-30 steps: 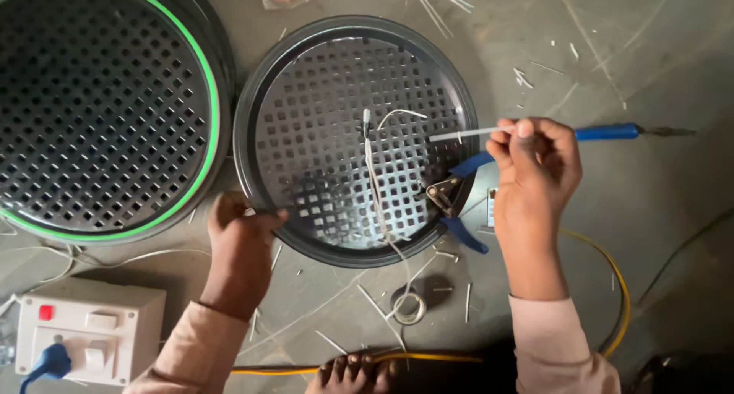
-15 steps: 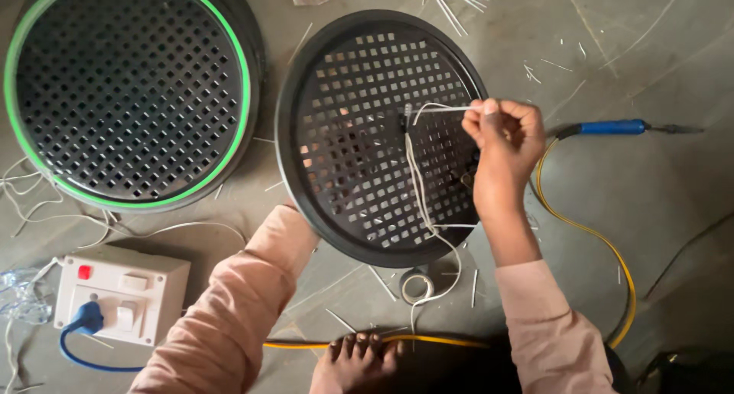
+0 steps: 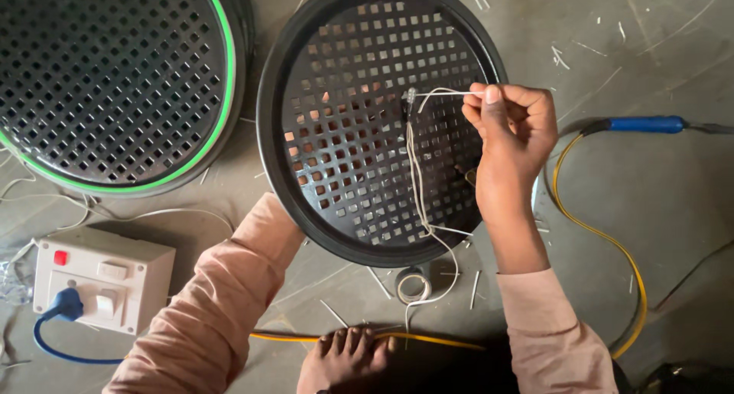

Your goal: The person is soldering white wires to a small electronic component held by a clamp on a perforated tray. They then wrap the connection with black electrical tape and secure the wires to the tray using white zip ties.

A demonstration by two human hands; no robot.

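Note:
A round black perforated grille lies tilted on the floor in front of me. My right hand pinches the end of a thin white wire that is threaded through a hole near the grille's middle and trails down to a small coil on the floor. My left forearm runs under the grille's near edge. My left hand shows only as fingertips through the holes, behind the grille.
A second black grille with a green rim lies at the left. A white switch box with a blue plug sits lower left. A blue-handled tool with a yellow cord lies at the right. Bare toes and wire offcuts are near me.
My right hand has put the blue-handled tool down on the floor and now pinches the white wire. My left hand has gone from the grille's rim to beneath it.

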